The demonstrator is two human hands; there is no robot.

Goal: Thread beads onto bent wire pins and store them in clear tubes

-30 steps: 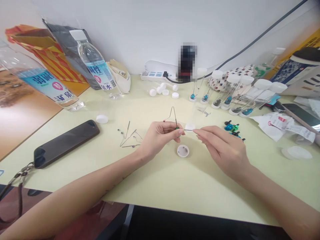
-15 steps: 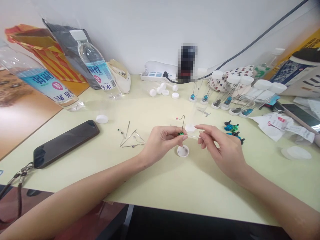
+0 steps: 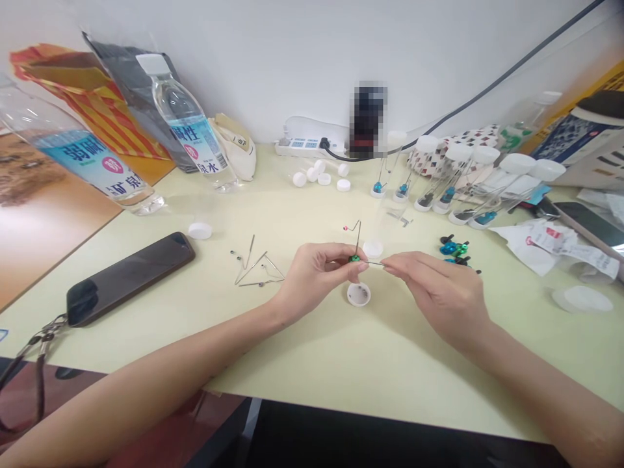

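On the pale counter (image 3: 312, 370) lie a black phone (image 3: 129, 279) and some clear tubes with white caps (image 3: 480, 188). Just above a small white cap (image 3: 359, 294), the left hand (image 3: 314, 276) has a narrow grip on a bent wire (image 3: 358, 235) with a green bead (image 3: 354, 259). The right hand (image 3: 439, 292) pinches a thin pin (image 3: 375, 263) beside this bead.

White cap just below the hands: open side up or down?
Open side up: the white cap lies flat on the desk, and its raised rim surrounds a hollow, speckled inside.
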